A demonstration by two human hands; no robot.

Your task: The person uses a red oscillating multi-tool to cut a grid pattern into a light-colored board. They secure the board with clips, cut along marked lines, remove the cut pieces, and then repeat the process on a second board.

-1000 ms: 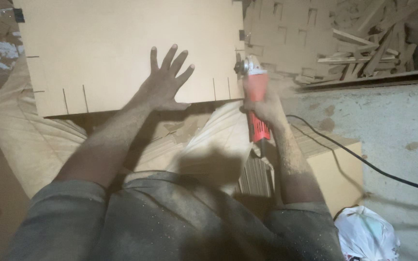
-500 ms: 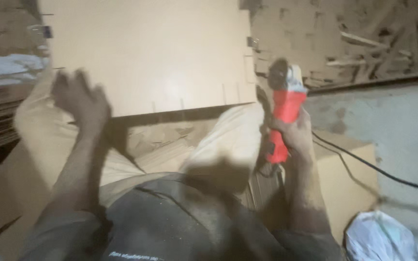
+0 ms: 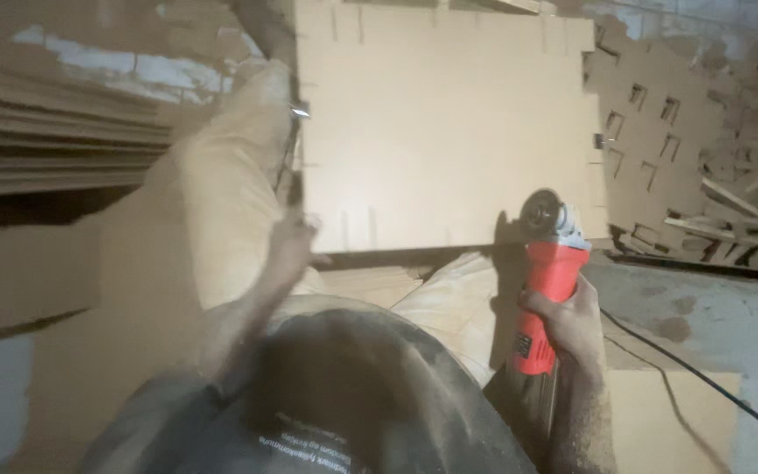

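I am looking down over my own chest at a dusty workshop floor. My right hand (image 3: 565, 326) is closed tight around the red body of an angle grinder (image 3: 544, 281), held upright with its round grey disc head at the top, just beside the lower right corner of a large pale wooden board (image 3: 449, 132). The board lies flat ahead of me, with short narrow slots cut into its near edge and its left edge. My left hand (image 3: 291, 241) is at the board's lower left corner, touching or nearly touching the edge; it is blurred, so I cannot tell whether the fingers are spread or curled around it. A black power cable (image 3: 704, 382) runs from under my right wrist across the grey floor toward the right. Behind the board, at the upper right, a pile of offcut panels (image 3: 660, 114) with square holes leans among loose wooden strips. Stacked sheets (image 3: 54, 132) lie at the left.
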